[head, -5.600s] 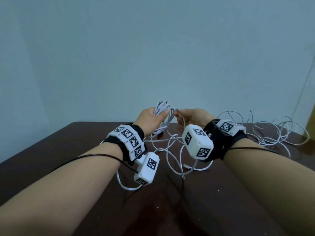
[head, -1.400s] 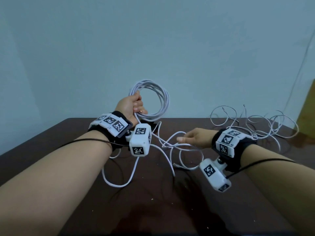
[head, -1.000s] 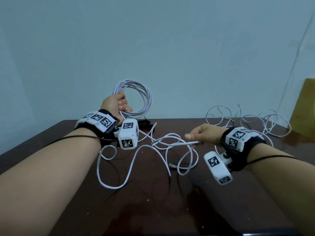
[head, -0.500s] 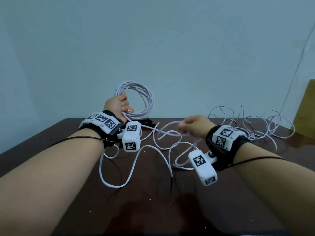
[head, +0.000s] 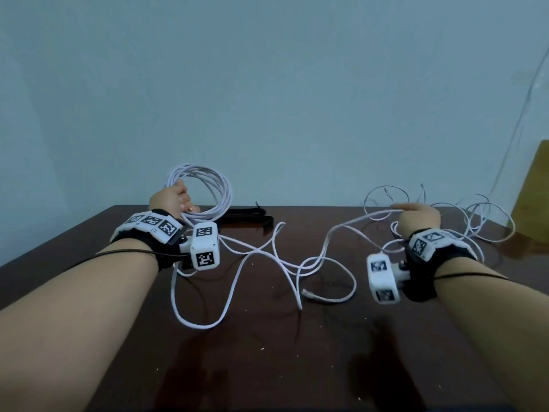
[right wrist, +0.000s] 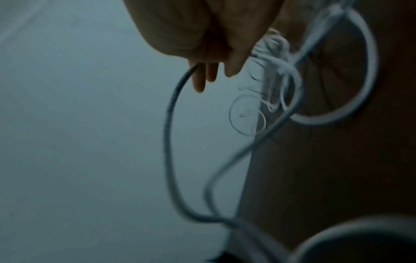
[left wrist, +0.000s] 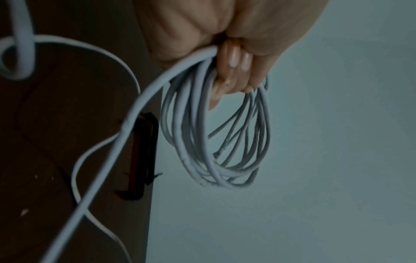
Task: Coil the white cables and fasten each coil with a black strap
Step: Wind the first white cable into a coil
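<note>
My left hand (head: 173,200) is raised over the table's far left and grips a coil of white cable (head: 209,188) with several loops; the left wrist view shows my fingers (left wrist: 234,71) curled round the coil (left wrist: 202,142). The uncoiled rest of the cable (head: 237,278) snakes across the table to my right hand (head: 419,217), which pinches the strand (right wrist: 171,106) at the far right, lifted off the wood. The plug end (head: 309,292) lies mid-table. Black straps (head: 243,218) lie behind the coil near the far edge, and show in the left wrist view (left wrist: 141,151).
A tangle of thinner white cables (head: 475,221) lies at the back right, just beyond my right hand. The dark wooden table (head: 297,352) ends at a pale blue wall. A yellowish wooden piece (head: 531,185) stands at the far right edge.
My right hand has swung out to the right with the strand, drawing the loose cable straighter across the table. My left hand keeps hold of the coil and has barely moved.
</note>
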A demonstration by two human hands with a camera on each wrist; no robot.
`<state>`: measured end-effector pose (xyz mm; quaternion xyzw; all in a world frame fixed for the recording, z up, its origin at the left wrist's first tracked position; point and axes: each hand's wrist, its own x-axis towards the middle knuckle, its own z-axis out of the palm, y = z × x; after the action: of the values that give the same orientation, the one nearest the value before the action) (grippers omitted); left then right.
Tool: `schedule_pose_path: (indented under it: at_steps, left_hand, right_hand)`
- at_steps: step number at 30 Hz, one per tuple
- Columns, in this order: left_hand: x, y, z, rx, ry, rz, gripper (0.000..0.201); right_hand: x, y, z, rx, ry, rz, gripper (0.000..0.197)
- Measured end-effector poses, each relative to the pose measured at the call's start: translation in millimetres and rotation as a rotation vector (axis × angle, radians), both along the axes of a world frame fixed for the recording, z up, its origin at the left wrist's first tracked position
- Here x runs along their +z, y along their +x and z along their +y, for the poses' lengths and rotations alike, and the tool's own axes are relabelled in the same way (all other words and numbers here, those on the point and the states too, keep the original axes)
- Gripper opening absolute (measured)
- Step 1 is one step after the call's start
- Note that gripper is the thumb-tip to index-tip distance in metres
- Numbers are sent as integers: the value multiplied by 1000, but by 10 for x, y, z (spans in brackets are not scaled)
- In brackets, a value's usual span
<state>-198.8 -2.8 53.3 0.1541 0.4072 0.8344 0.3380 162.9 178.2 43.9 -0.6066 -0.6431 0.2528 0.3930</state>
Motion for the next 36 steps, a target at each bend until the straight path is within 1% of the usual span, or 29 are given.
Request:
schedule_pose_path:
  at_steps: [1,2,3,5,6,7,8,10,11,12,13,14,15,16,17,18,19,20,21,22,23,25,27,29,31,34,35,36]
  left_hand:
    - [-13,-24,-11,17,0,-1,38]
    - [-19,-32,-20,30,0,-1,38]
    - [-19,-29,-21,37,0,1,38]
    - [-3,1,-7,32,-6,11,37]
    - [11,30,11,21,-4,10,37]
    - [32,62,31,10,2,5,36]
    - [55,102,52,3,9,3,36]
    - [108,195,96,-5,21,6,36]
    - [140,251,116,-8,31,9,36]
    - [170,309,134,-8,42,12,36]
    - [200,363,151,-6,54,12,36]
    - [230,411,162,-8,65,11,36]
    - [258,457,172,-16,75,9,36]
    - [287,498,180,-29,83,9,36]
    - [313,528,184,-44,93,9,36]
    - [335,552,187,-57,103,7,36]
    - [358,568,186,-69,115,3,36]
    - [378,575,181,-79,127,0,37]
    - [397,578,174,-85,133,1,37]
    - [411,578,165,-87,131,9,37]
    - [423,581,155,-85,121,25,36]
    - [430,592,142,-56,75,98,35]
    - [403,625,153,16,0,230,33]
    - [352,685,198,96,-88,385,30]
    - [296,755,262,144,-180,527,28]
    - [241,883,327,159,-295,694,27]
    - [231,936,335,149,-316,740,26]
    - [218,988,340,137,-324,777,25]
  right_hand:
    - [-16,-21,27,67,18,-133,42]
    - [-5,-56,-52,110,-16,-344,37]
    - [-29,-85,-81,134,-39,-511,34]
    - [-46,-151,-202,133,-85,-610,33]
    - [-38,-194,-270,95,-115,-578,34]
    - [-41,-218,-274,73,-70,-561,36]
    - [-9,-244,-329,62,-5,-506,39]
    - [-53,-360,-396,60,216,-307,52]
    - [-37,-432,-437,107,341,-235,53]
    - [-7,-507,-498,206,448,-209,49]
    - [3,-590,-524,334,502,-215,42]
    - [12,-668,-581,481,502,-268,35]
    - [-4,-741,-633,616,435,-368,31]
    - [-38,-803,-663,725,334,-511,34]
    - [-89,-851,-673,796,228,-652,42]
    - [-157,-882,-666,827,143,-775,49]
    - [-228,-893,-652,826,95,-873,49]
    - [-291,-894,-632,813,90,-943,42]
    - [-341,-882,-601,791,97,-965,34]
    - [-373,-859,-568,767,100,-944,29]
    - [-387,-827,-528,755,91,-897,28]
    - [-344,-750,-451,768,58,-721,34]
    - [-212,-697,-441,770,42,-546,41]
    - [-66,-710,-481,715,24,-330,45]
    - [60,-790,-524,613,-69,-17,45]
    - [217,-903,-594,480,-358,525,35]
    - [261,-924,-621,462,-446,668,32]
    - [313,-949,-663,457,-508,770,30]
